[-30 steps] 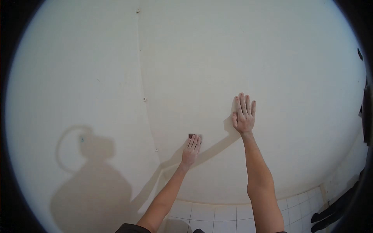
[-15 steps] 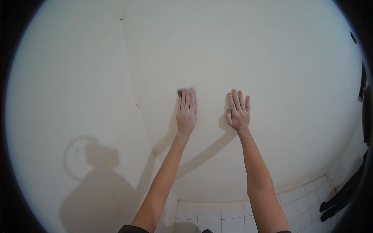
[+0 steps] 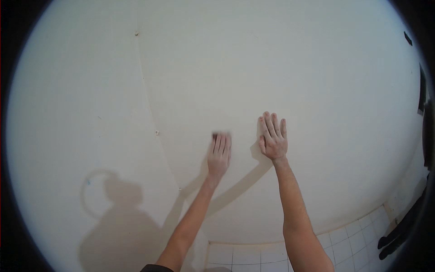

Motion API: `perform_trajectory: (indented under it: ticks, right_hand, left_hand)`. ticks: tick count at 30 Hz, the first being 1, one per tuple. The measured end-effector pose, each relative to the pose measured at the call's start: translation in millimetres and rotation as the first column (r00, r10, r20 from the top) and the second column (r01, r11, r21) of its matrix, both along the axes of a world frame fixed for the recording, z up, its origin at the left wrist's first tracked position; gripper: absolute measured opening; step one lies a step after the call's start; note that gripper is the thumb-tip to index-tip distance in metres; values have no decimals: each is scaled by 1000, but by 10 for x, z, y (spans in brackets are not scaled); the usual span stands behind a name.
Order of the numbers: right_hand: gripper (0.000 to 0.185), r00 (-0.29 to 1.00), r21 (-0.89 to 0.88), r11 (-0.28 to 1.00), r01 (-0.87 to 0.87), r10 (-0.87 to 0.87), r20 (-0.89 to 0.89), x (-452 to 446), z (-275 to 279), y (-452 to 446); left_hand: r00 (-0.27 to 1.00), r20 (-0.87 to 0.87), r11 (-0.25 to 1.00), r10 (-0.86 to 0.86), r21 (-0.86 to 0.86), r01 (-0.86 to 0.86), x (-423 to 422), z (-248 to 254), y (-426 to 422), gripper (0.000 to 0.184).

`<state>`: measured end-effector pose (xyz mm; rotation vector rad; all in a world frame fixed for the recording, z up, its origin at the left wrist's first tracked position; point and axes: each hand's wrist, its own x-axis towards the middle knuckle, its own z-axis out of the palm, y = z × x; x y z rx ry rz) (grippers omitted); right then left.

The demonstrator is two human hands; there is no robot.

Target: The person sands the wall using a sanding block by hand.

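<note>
My left hand (image 3: 219, 155) presses a small dark flat piece (image 3: 215, 135) against the pale wall (image 3: 204, 81). Only the piece's upper left corner shows clearly; the fingers cover the rest, and their tips are slightly blurred. To the right, my right hand (image 3: 274, 138) lies flat on the same wall, fingers spread and pointing up, with whitish dust on the skin. It holds nothing.
A wall corner with small knobs (image 3: 157, 133) runs down left of my hands. White tiles (image 3: 247, 255) line the bottom. Dark items (image 3: 426, 131) hang at the right edge, above dark legs or cloth (image 3: 398, 235). My shadow falls on the left wall.
My left hand with the dark piece has gone up the wall, then partly back down. My right hand stays flat on the wall while the view has shifted a little.
</note>
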<state>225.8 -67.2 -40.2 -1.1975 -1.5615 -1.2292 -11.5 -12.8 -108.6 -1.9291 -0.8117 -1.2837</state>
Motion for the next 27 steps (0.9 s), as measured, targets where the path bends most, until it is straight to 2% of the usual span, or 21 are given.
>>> perform_trajectory:
  ticks: [1,4,5,8,9,11,13,17,19,21,23,24,27]
  right_hand:
    - [63,1000,4,1000,2,-2,2,3,9,-3]
    - [63,1000,7,1000,6,-6,2,0,0,30]
    - [63,1000,5,1000,8,-8,-1,2,-8,41]
    - [64,1000,0,1000,7,-7,-8,-1,-8,29]
    - [64,1000,-9,1000,0,0,-5,4,-5,24]
    - [64,1000,-25,1000,-18,18,-6,6,-12,17]
    - [64,1000,-30,999,-18,18,-8,-3,-10,11]
    - [63,1000,11,1000,-13,13,-10,5,-5,35]
    - [63,1000,21,1000,-15,15,-8,3,-20,39]
    - [63,1000,29,999,-15,16,-9,14,-8,52]
    - [63,1000,24,1000,-19,19,-11,8,-9,31]
    - [63,1000,26,1000,-14,15,-10,5,-11,39]
    - [62,1000,26,1000,-7,7,-10,5,-19,37]
  left_hand:
    - [1000,13,998,0,71,-1,39,461,0,56]
    - [995,103,997,-6,81,-3,65,1559,-40,57]
    - [990,139,994,-17,108,2,57,1739,-31,58]
    - [989,147,994,-5,110,-12,38,1746,-7,61]
    - [990,139,996,12,81,-23,32,1616,-8,60]
    - [992,117,998,48,26,-51,11,1029,7,60]
    - [995,94,999,32,-25,-30,5,264,-2,57]
    - [994,-96,997,61,-45,-66,-227,-1514,122,55]
    - [987,-143,991,77,-93,-91,-319,-1917,68,55]
    - [981,-171,989,95,-99,-113,-315,-1928,105,55]
    - [983,-152,990,106,-72,-118,-257,-1647,102,55]
    - [986,-130,992,106,-59,-114,-218,-1464,90,55]
    - [998,21,997,65,-39,-64,-63,-460,77,58]
